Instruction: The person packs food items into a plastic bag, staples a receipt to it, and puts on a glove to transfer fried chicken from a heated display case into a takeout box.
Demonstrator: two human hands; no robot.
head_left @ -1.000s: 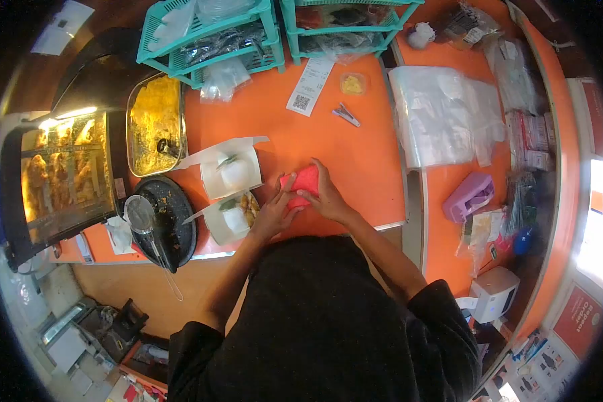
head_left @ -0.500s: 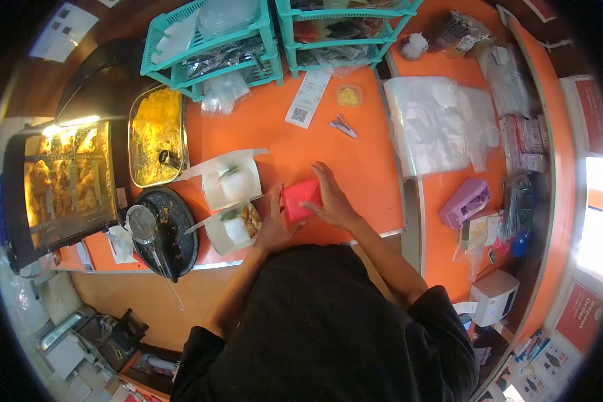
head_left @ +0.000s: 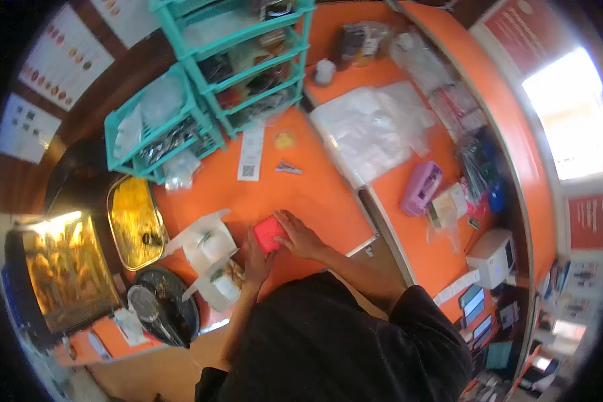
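Right now, the red packet [head_left: 269, 232] sits between the two hands, over the orange counter [head_left: 318, 191]. The left hand [head_left: 256, 261] curls along its left and bottom sides. The right hand [head_left: 303, 238] bends over its right side, fingers touching it. So both hands grip the packet together. I cannot tell if the packet rests on the counter or is lifted a bit.

Just left of the packet is an open white box [head_left: 224, 232] with white and green food in it. A second white box [head_left: 207, 292] is open too, lower down and left of the packet, near the left hand. It has white food and some brown bits.

Farther left of the packet are a tray [head_left: 159, 218] of yellow food and a black dish [head_left: 184, 295] with a strainer [head_left: 144, 303]. Past those, a lit glass case [head_left: 70, 275] holds brown food.

Above the packet lie a paper slip [head_left: 250, 154], a clip [head_left: 289, 167] and a small tub [head_left: 285, 139]. Well to the right of it are clear bags [head_left: 368, 127] and a purple tape holder [head_left: 422, 187].
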